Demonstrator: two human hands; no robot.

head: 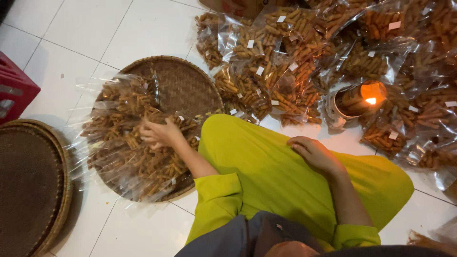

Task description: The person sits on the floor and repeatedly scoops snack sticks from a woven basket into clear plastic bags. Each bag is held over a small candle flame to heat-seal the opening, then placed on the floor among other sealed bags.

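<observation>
My left hand (159,133) reaches into a pile of clear plastic bags of brown stick snacks (126,147) lying on a round woven tray (183,83), its fingers closed around one bag among them. My right hand (314,153) rests palm down on my lime-green knee (266,166), holding nothing, fingers loosely curled. I sit on a white tiled floor.
A heap of filled snack bags with small white labels (295,57) covers the floor at the upper right. Among them stands a tin holding a lit flame (364,97). A second woven tray (31,185) lies at the left, a red crate (12,90) behind it.
</observation>
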